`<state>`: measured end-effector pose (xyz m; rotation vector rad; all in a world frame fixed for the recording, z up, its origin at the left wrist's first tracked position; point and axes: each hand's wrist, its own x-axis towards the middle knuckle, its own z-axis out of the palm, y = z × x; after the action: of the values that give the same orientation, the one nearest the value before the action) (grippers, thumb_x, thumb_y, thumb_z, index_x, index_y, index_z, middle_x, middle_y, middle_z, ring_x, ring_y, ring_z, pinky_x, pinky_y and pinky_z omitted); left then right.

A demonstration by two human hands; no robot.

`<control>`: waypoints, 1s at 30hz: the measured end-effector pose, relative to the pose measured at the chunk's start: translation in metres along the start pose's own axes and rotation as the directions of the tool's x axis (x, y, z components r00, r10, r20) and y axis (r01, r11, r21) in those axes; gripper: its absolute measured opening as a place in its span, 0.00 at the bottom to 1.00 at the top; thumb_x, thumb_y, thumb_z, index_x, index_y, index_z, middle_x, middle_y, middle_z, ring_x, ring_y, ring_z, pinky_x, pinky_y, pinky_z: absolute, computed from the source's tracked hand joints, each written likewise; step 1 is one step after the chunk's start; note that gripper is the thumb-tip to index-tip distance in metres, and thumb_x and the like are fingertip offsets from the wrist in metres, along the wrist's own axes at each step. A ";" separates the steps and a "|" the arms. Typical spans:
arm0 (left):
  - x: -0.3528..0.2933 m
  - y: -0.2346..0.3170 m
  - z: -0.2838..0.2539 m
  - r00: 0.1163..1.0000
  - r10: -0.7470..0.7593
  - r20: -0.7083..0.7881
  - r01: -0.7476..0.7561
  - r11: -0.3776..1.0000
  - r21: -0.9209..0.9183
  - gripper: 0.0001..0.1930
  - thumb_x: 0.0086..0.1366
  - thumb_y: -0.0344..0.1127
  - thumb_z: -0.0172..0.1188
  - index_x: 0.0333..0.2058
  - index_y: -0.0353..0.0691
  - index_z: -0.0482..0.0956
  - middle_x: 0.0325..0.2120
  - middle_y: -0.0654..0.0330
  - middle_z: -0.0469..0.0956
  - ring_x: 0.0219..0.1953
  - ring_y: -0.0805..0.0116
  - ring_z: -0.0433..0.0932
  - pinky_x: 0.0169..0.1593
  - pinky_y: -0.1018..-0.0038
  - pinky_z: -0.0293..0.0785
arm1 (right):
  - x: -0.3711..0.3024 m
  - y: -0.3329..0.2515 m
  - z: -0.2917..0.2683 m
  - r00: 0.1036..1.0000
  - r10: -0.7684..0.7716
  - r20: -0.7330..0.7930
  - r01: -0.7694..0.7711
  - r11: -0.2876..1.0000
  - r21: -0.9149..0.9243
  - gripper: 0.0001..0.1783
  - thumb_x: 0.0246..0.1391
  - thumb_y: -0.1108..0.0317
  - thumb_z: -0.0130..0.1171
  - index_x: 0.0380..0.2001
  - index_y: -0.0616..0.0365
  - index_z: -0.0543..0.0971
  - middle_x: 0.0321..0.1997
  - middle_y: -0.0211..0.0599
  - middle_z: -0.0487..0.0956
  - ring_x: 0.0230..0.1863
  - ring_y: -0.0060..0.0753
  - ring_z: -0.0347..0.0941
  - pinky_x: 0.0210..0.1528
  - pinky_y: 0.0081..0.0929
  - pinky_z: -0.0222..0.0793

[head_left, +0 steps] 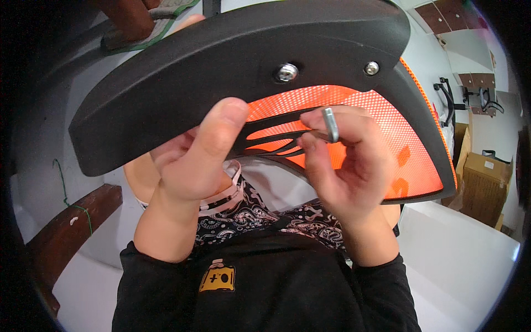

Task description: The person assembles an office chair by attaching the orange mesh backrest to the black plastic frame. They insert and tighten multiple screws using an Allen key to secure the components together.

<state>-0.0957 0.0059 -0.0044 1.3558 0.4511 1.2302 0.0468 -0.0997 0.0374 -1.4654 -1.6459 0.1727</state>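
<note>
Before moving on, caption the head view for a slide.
Left hand grips a black frame with orange mesh; right hand holds a bent metal rod.

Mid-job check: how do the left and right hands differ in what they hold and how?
The left hand grips the large black panel; the right hand pinches a small bent metal tool. The left thumb crosses the panel's lower edge, while the right thumb presses the tool against a finger. Both hands are bare.

We record a black bar [182,83], orange mesh [412,166] and a silver hex key [331,124]. We note pale paisley on black shorts [251,213], and a yellow patch [217,279] on a black shirt [287,293].
</note>
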 end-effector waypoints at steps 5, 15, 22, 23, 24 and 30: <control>0.004 0.005 -0.002 1.000 -0.021 0.001 0.021 1.000 0.000 0.34 0.56 0.30 0.54 0.62 0.31 0.56 0.57 0.48 0.66 0.59 0.55 0.67 0.64 0.61 0.60 | 0.006 -0.006 -0.014 0.996 0.080 0.040 -0.079 0.996 -0.038 0.13 0.45 0.87 0.60 0.36 0.67 0.76 0.37 0.40 0.78 0.36 0.27 0.76 0.38 0.20 0.72; 0.007 -0.002 -0.006 0.999 0.036 -0.005 -0.036 0.975 -0.218 0.34 0.56 0.31 0.54 0.62 0.31 0.56 0.56 0.48 0.67 0.58 0.56 0.68 0.64 0.62 0.60 | 0.010 -0.005 -0.012 0.992 -0.003 -0.123 0.040 0.953 0.299 0.10 0.54 0.81 0.50 0.41 0.67 0.71 0.40 0.49 0.73 0.36 0.37 0.75 0.41 0.32 0.76; 0.003 0.010 0.005 0.998 -0.059 0.003 0.059 0.995 -0.085 0.36 0.54 0.34 0.56 0.62 0.31 0.56 0.54 0.47 0.69 0.55 0.56 0.71 0.61 0.62 0.65 | 0.028 -0.018 -0.008 0.991 0.135 -0.026 -0.128 0.978 0.166 0.12 0.56 0.78 0.45 0.42 0.67 0.72 0.35 0.38 0.70 0.30 0.28 0.70 0.32 0.21 0.68; 0.004 0.012 0.005 0.999 -0.054 0.010 0.054 0.997 -0.045 0.36 0.54 0.34 0.56 0.62 0.31 0.56 0.54 0.47 0.69 0.55 0.56 0.71 0.61 0.62 0.65 | 0.031 -0.014 -0.003 0.998 -0.014 -0.068 0.014 1.000 -0.005 0.12 0.52 0.79 0.50 0.41 0.65 0.75 0.33 0.35 0.69 0.28 0.25 0.67 0.30 0.19 0.64; 0.004 0.014 0.006 0.998 -0.066 0.009 0.066 0.997 -0.041 0.36 0.54 0.33 0.55 0.62 0.30 0.56 0.54 0.47 0.69 0.54 0.56 0.72 0.61 0.62 0.65 | 0.034 -0.011 0.001 0.981 -0.174 -0.089 0.151 0.965 -0.216 0.14 0.48 0.81 0.56 0.40 0.63 0.78 0.31 0.31 0.68 0.27 0.22 0.65 0.28 0.17 0.61; 0.006 0.018 0.004 0.995 -0.096 0.020 0.097 0.994 -0.054 0.37 0.52 0.31 0.55 0.62 0.29 0.56 0.53 0.47 0.69 0.54 0.56 0.72 0.61 0.63 0.65 | 0.033 -0.002 0.014 0.947 -0.248 -0.204 0.160 0.916 -0.369 0.20 0.33 0.81 0.72 0.35 0.52 0.84 0.28 0.26 0.64 0.25 0.19 0.59 0.24 0.16 0.57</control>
<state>-0.0975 0.0047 0.0149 1.2829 0.4626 1.1423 0.0393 -0.0661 0.0471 -1.4858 -1.6648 -0.4273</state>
